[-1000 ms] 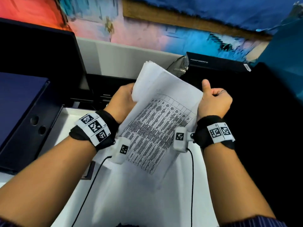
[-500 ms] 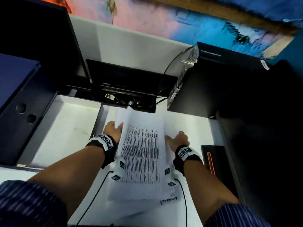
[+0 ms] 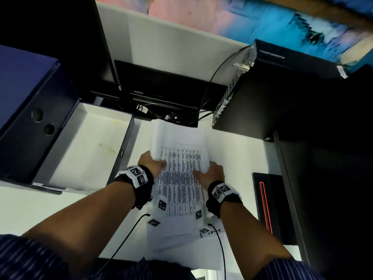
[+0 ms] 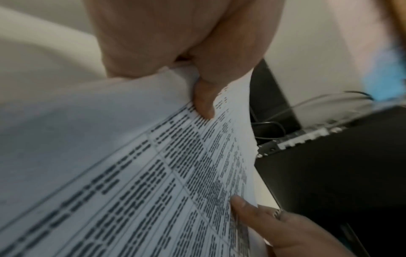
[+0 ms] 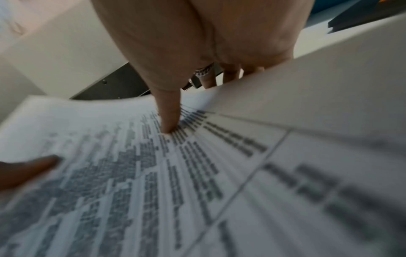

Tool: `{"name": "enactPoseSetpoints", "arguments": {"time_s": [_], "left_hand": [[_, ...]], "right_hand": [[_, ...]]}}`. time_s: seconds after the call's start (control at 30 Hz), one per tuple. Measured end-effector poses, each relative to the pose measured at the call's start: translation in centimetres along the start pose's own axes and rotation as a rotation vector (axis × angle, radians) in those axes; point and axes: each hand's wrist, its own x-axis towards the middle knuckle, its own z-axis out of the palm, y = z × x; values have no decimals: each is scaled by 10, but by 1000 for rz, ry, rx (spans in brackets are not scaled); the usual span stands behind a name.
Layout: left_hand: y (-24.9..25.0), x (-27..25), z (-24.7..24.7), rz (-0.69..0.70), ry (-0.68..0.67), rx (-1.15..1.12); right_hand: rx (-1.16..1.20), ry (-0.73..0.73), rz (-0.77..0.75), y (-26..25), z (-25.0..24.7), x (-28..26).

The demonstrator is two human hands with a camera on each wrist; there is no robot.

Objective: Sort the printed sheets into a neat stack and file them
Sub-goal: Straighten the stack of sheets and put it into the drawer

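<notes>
Both hands pinch printed sheets (image 3: 182, 178) | left hand (image 3: 150, 163) left edge | right hand (image 3: 212, 174) right edge

A white desk (image 3: 238, 158) fills the centre of the head view. At the left stands an open dark blue box (image 3: 66, 142) with a white interior. A black computer case (image 3: 272, 93) sits upper right, cables (image 3: 218, 77) trailing beside it. At the right edge lies what may be a black device with a red stripe (image 3: 264, 209).
</notes>
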Motion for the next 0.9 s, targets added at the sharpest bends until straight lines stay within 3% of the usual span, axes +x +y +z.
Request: {"name": "enactPoseSetpoints", "arguments": {"time_s": [0.07,0.17,0.23,0.37,0.47,0.63,0.77,0.9], "left_hand": [[9,-8,-9,139,-9,-164],[32,-25,-36,301,-133,-343],[51,-34,-53,398,-149,-392],[89,-51,-69,635,17,-530],[93,-60,-67,785,132,-422],[76,-59,-64,821,75,-335],[90,-64,-67,931,91,-421],[105,-72,-76,1029,234,-518]], "right_hand": [[109,13,-64,-1,-13,-4],[562,35,-161,-18,-55,-15],[715,41,-266,-35,-87,-27],[815,184,-466,-65,-126,-62],[891,246,-541,-74,-119,-87],[1002,315,-522,-74,-106,-102],[1077,445,-657,-95,-123,-116],[979,581,-717,-105,-136,-122]]}}
